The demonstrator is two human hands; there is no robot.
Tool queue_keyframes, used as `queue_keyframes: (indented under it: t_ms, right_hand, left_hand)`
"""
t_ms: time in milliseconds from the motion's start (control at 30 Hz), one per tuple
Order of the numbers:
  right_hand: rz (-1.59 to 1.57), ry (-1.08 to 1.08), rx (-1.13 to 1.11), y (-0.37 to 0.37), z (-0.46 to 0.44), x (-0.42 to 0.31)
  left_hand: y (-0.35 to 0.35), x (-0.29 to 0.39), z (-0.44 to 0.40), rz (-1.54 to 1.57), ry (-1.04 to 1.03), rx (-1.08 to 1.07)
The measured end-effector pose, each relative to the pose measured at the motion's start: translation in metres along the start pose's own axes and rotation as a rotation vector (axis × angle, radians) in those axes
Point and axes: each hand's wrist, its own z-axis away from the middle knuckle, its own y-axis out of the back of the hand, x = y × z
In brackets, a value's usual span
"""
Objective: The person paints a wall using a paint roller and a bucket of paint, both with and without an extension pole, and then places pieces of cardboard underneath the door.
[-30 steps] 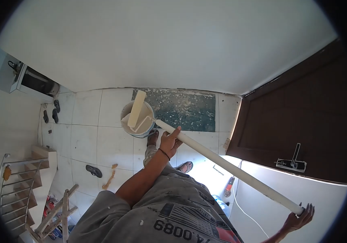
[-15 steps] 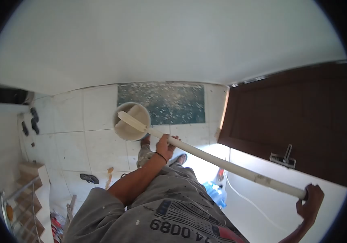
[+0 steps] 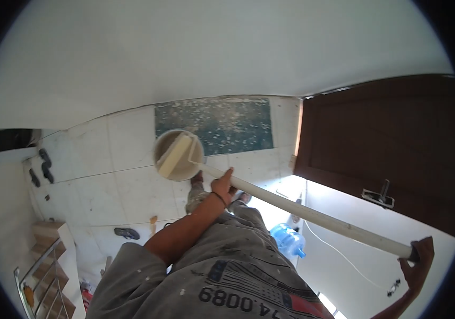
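Observation:
A paint roller [image 3: 176,156] with a cream sleeve sits in the mouth of a round bucket [image 3: 158,167] with pale, paint-like content. Its wire frame joins a long, thick whitish pole [image 3: 312,214] that slants down to the right across my body. My left hand [image 3: 224,185] is closed round the pole near the roller end, thumb uppermost. At the pole's far, dark-tipped end, my right hand [image 3: 419,259] is closed on it. How deep the roller sits in the bucket is hard to tell.
A paint-spattered dark mat [image 3: 214,125] lies along the pale wall [image 3: 227,58]. To the right is a brown door [image 3: 376,143] with a metal handle. A blue water jug [image 3: 288,240] stands by my legs. Sandals [image 3: 126,233] and a stair railing [image 3: 41,266] are on the left.
The roller head has turned in the bucket and now slants from upper right to lower left. Both hands keep their hold on the pole. The view has shifted slightly.

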Motion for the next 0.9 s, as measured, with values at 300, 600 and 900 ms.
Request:
queue_keyframes:
  t_ms: [300,600,900]
  right_hand:
    - [0.001,0.065,-0.090,-0.005,-0.028,-0.049]
    - [-0.011,0.160,-0.147,-0.088,-0.054,-0.162]
    - [0.012,0.217,-0.292,-0.156,-0.095,-0.285]
  left_hand:
    - [0.011,0.011,-0.024,0.073,0.042,0.143]
    - [0.039,0.001,-0.124,0.486,0.147,0.142]
    - [0.065,0.022,-0.151,0.611,0.133,0.165]
